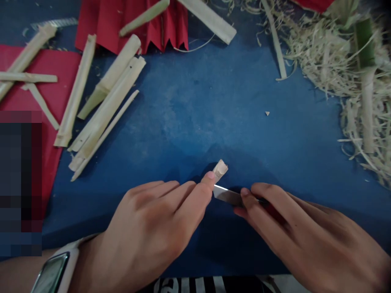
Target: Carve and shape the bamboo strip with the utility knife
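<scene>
My left hand (165,215) is closed around a pale bamboo piece (220,170). Only the short far end of that piece shows beyond the thumb; the rest is hidden under the hand. My right hand (293,228) grips a knife (227,194) with a red handle mostly covered by the fingers. Its blade points left, and the tip lies close beside my left thumb, next to the bamboo. Whether the edge touches the bamboo I cannot tell.
Split bamboo strips (106,110) lie at the left, some on a red sheet (65,69). Folded red paper (131,24) is at the back. Bamboo shavings (330,53) are heaped at the right around a green-topped bamboo stick (366,81). A tiny chip (267,113) sits on the blue surface (195,110).
</scene>
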`<state>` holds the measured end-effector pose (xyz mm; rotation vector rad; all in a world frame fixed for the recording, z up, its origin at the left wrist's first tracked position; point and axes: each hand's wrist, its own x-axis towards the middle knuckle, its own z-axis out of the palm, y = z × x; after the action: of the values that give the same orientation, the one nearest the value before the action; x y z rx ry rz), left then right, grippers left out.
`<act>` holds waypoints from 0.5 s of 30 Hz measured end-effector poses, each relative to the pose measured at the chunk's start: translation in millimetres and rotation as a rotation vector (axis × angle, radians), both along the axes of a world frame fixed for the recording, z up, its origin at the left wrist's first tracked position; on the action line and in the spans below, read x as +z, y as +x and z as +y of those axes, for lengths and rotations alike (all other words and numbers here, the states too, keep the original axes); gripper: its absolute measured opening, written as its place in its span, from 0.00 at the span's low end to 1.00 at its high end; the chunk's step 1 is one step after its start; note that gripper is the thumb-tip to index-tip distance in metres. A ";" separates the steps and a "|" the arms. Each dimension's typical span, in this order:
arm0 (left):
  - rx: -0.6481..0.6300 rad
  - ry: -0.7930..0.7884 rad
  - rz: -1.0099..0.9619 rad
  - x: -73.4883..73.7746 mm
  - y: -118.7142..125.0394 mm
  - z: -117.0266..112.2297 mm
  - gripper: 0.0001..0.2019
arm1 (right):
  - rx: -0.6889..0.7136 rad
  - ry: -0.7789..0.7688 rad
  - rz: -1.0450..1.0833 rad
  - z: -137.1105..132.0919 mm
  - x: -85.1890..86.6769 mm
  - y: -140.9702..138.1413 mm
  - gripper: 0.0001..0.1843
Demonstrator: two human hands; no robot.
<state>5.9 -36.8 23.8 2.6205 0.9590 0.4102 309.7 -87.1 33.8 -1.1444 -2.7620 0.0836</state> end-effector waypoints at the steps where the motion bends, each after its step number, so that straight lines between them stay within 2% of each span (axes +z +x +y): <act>1: 0.002 0.004 -0.001 0.6 0.2 0.1 0.19 | -0.004 0.003 -0.004 -0.6 -0.1 -0.2 0.19; 10: -0.010 -0.002 -0.007 1.2 3.8 0.3 0.19 | -0.075 -0.048 -0.004 -18.4 -2.2 -6.7 0.22; 15: 0.005 0.005 -0.008 0.7 3.9 0.5 0.19 | -0.096 -0.075 0.024 -19.6 -2.0 -3.0 0.20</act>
<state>9.9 -36.3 24.5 2.6196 0.9641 0.4245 306.8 -106.7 31.9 -1.2831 -2.6996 0.1905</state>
